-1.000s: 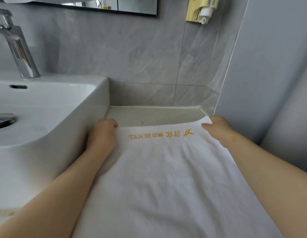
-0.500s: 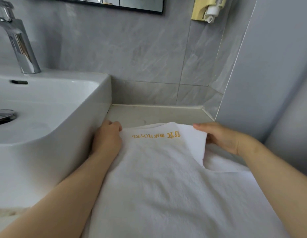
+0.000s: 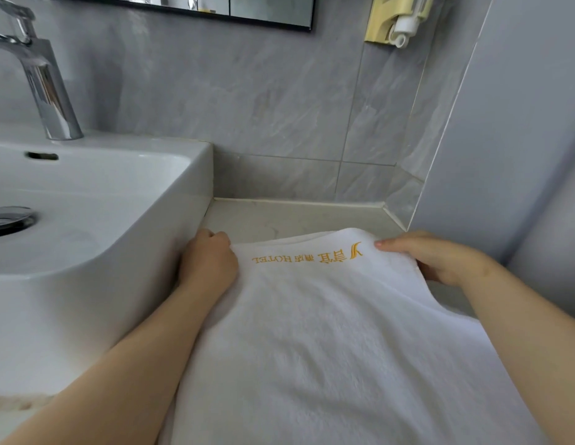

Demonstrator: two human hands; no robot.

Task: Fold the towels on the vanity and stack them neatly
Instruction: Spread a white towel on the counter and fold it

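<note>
Plain all over, that white fluffy terry towel point(image 3: 328, 332), and there's golden-yellow embroidered lettering point(image 3: 307, 255) along its far edge. To the left, a glossy white ceramic basin point(image 3: 196, 175) with a shiny chrome tap point(image 3: 45, 88) and chrome drain point(image 3: 10, 218). Behind, a pale cream stone counter point(image 3: 296, 216), faintly veined. Grey marble-patterned wall tiles point(image 3: 247, 101), lighter streaks running through. Up top, a pale yellow plastic wall holder point(image 3: 381, 24) and a black-framed mirror point(image 3: 270, 11).

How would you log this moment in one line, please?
white towel: on vanity counter beside sink | left hand: grips far-left corner | right hand: pinches far-right corner
</note>
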